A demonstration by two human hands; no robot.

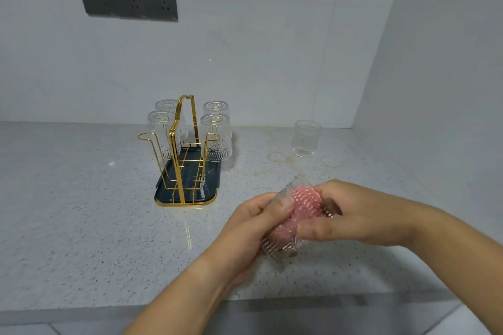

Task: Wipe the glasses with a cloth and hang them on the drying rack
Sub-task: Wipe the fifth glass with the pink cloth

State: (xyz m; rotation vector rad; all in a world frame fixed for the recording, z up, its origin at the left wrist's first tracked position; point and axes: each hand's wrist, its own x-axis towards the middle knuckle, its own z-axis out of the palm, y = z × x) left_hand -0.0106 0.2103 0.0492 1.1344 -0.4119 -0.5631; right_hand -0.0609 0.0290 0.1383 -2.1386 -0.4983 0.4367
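Glasses (216, 130), four of them, hang upturned on the drying rack (176, 160), far left. Near me, my left hand (253, 223) grips a fifth glass (275, 247); my right hand (353, 215) pinches the pink cloth (302, 198) inside it. A last glass (306, 139) waits unwiped, far right.

Rack (187, 149): glossy gold-coloured metal wire on a glossy dark tray (211, 174). Glasses (216, 136): clear ribbed glass. Cloth (300, 209): pink fabric. Countertop (81, 198): smooth, speckled stone finish.
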